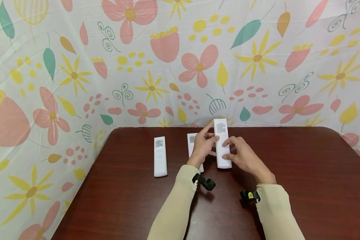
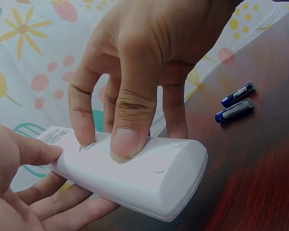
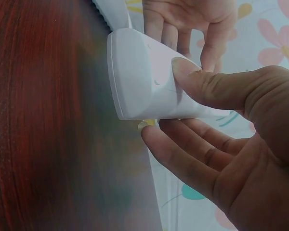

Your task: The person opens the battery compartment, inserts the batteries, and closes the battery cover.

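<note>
A white remote control (image 1: 220, 150) is held above the table, its back with a printed label facing up. My left hand (image 1: 202, 146) grips its upper part, thumb on the near edge and fingers underneath, as the left wrist view shows. My right hand (image 1: 245, 155) has its thumb (image 2: 127, 143) and a bent finger on the lower back, and other fingers reach past the far edge. Two blue-and-grey batteries (image 2: 235, 109) lie side by side on the table in the left wrist view; the head view does not show them.
A second white remote (image 1: 160, 160) lies back up on the dark wooden table (image 1: 123, 200), to the left. Between it and the held one lies a third remote (image 1: 191, 139), partly covered by my left hand. A flower-patterned cloth (image 1: 168, 83) hangs behind the table.
</note>
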Tool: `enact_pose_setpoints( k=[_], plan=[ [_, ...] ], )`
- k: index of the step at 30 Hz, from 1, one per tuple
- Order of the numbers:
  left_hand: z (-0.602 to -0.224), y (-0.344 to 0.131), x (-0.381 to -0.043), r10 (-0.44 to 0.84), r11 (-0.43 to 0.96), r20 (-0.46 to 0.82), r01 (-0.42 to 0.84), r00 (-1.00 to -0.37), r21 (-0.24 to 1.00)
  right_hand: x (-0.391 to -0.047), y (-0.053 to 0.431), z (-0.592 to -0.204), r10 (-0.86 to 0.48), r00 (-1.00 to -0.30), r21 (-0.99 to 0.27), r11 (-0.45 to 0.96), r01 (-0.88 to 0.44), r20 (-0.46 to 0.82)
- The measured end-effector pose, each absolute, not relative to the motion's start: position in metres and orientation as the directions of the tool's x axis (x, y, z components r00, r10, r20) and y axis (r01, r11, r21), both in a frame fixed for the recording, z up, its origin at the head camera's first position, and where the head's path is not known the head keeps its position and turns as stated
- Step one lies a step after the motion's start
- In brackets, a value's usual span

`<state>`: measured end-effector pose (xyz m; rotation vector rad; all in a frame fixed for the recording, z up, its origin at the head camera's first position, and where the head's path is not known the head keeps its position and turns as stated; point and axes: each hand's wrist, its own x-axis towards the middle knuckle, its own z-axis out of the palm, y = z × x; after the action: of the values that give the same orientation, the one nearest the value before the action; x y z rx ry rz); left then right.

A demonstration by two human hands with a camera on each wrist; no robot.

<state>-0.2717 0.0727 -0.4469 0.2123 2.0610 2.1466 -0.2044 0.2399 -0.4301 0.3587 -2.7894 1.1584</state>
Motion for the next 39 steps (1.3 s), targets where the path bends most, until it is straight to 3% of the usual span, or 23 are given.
enact_pose_setpoints(
  k=[22, 33, 39],
  plan=[
    [-0.444, 0.074, -0.27, 0.242, -0.012, -0.004, -0.007, -0.97, 1.0, -0.203, 0.243, -0.432, -0.219, -0.951, -0.698, 0.647, -0.307, 0.216],
    [-0.443, 0.067, -0.272, 0.228, -0.036, -0.008, -0.017, -0.974, 0.999, -0.201, 0.242, -0.424, -0.156, -0.948, -0.701, 0.642, -0.311, 0.278],
    [-0.443, 0.066, -0.272, 0.221, -0.047, -0.003, -0.014, -0.975, 0.999, -0.2, 0.241, -0.421, -0.135, -0.966, -0.744, 0.617, -0.255, 0.219]
  ],
)
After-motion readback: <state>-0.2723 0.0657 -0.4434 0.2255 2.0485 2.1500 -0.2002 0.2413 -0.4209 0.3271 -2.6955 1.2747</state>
